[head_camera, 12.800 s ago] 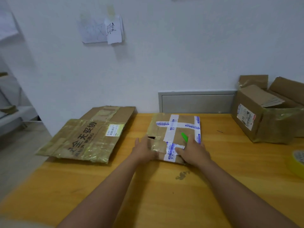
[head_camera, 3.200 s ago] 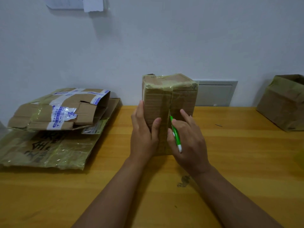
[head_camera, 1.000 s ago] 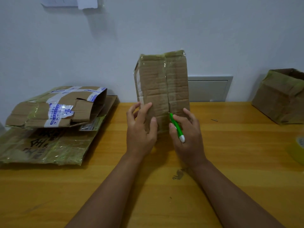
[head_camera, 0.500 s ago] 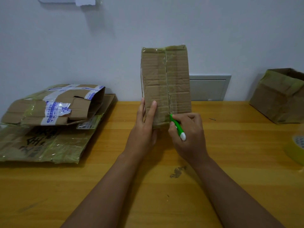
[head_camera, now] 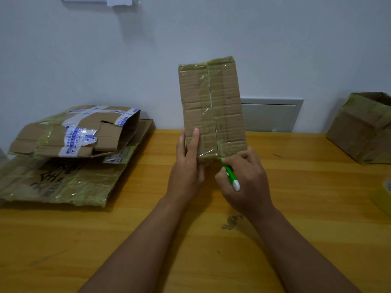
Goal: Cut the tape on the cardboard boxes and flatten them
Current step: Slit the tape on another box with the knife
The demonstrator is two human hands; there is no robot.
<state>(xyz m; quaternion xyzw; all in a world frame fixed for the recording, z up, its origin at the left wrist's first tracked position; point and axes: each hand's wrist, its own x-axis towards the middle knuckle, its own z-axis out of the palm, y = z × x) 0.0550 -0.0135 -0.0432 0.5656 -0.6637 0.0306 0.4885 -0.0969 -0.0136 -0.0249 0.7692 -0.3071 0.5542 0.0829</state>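
Observation:
A taped cardboard box (head_camera: 211,106) stands on end at the middle of the wooden table (head_camera: 127,240), its taped face toward me with a seam running down the centre. My left hand (head_camera: 187,166) holds its lower left edge, fingers straight up along the face and thumb round the side. My right hand (head_camera: 243,178) grips a green cutter (head_camera: 230,175) like a pen. The cutter's tip sits at the bottom end of the seam.
Two flattened boxes lie stacked at the left: one with blue-and-white tape (head_camera: 76,132) on top of a larger one with black lettering (head_camera: 57,180). Another taped box (head_camera: 364,127) stands at the right by the wall. A yellow tape roll (head_camera: 384,195) sits at the right edge.
Over the last second the box has been tipped more upright and the cutter's tip has come down the seam to its bottom end. My left fingers have straightened along the face.

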